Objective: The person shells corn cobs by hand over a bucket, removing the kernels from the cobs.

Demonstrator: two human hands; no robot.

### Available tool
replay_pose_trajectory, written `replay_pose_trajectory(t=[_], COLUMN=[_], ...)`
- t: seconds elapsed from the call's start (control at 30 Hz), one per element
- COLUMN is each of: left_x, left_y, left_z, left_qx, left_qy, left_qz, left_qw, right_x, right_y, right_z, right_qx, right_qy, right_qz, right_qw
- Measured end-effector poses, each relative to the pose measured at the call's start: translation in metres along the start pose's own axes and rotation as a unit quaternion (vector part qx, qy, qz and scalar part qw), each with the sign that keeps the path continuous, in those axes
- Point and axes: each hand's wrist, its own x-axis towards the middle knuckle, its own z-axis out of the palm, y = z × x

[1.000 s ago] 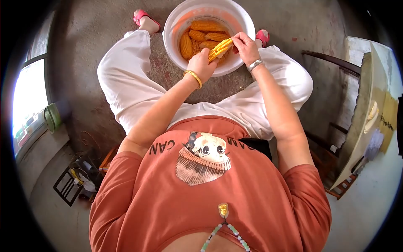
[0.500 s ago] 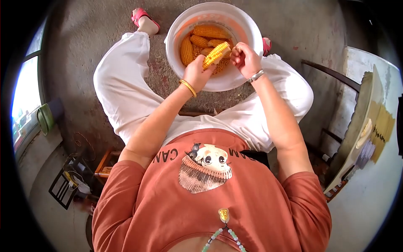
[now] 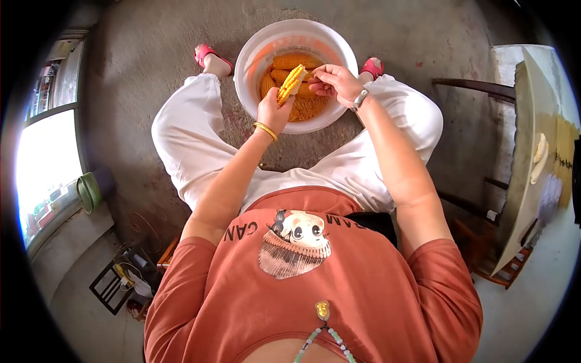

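A yellow corn cob [image 3: 292, 83], part of its side pale and bare of kernels, is gripped in my left hand [image 3: 273, 114] and points up and to the right. My right hand [image 3: 336, 83] is just right of the cob, over the bucket, with its fingers curled and thumb near the forefinger; whether anything small is between them is too small to tell. Under both hands stands a white round bucket [image 3: 244, 91] with several whole cobs [image 3: 296, 61] and loose kernels [image 3: 307, 107] in it.
My legs in white trousers lie either side of the bucket on the concrete floor [image 3: 145, 54]. At the right stands a table [image 3: 525, 151] beside dark wooden chair parts [image 3: 475, 88]. A green container [image 3: 89, 192] is at the left, by the window.
The cob in my left hand has tilted more upright and shifted left. My right hand has come away from the cob's tip and its fingers now point left beside it.
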Motion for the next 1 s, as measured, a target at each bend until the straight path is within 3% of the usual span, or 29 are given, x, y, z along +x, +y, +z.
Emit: replay_pose_trajectory(t=[0.2,0.3,0.43,0.5,0.6,0.7,0.77,0.83,0.9,1.0], left_x=[0.002,0.002,0.002,0.002,0.003,0.004,0.003,-0.002,-0.004,0.0], left_y=[-0.011,-0.011,-0.016,-0.021,-0.026,-0.027,-0.023,-0.007,-0.002,-0.007], left_z=[0.005,0.006,0.008,0.009,0.011,0.012,0.009,0.006,0.006,0.01], left_qx=[-0.031,-0.018,-0.004,-0.02,-0.056,-0.081,-0.113,-0.105,-0.098,-0.067], left_qy=[0.013,0.019,0.044,0.038,0.028,0.029,-0.006,-0.031,-0.049,-0.056], left_qz=[-0.011,-0.004,0.047,0.033,0.002,0.005,-0.018,-0.058,-0.046,-0.064], left_qw=[0.999,1.0,0.998,0.999,0.998,0.996,0.993,0.992,0.993,0.994], right_x=[-0.014,-0.006,0.003,-0.004,0.007,0.004,-0.023,-0.053,-0.095,-0.154], right_y=[-0.007,0.003,0.014,0.013,0.03,0.017,-0.024,-0.064,-0.096,-0.111], right_z=[0.009,0.002,0.004,0.014,0.009,0.015,0.02,0.008,-0.019,-0.098], right_qx=[0.036,-0.012,-0.175,-0.305,-0.573,-0.639,-0.619,-0.536,-0.314,-0.134], right_qy=[-0.038,-0.014,0.034,0.069,0.021,-0.03,-0.045,-0.032,-0.001,0.105], right_qz=[0.006,-0.01,-0.053,-0.075,-0.155,-0.132,-0.136,-0.218,-0.315,-0.361], right_qw=[0.999,1.0,0.982,0.947,0.804,0.757,0.772,0.815,0.896,0.917])
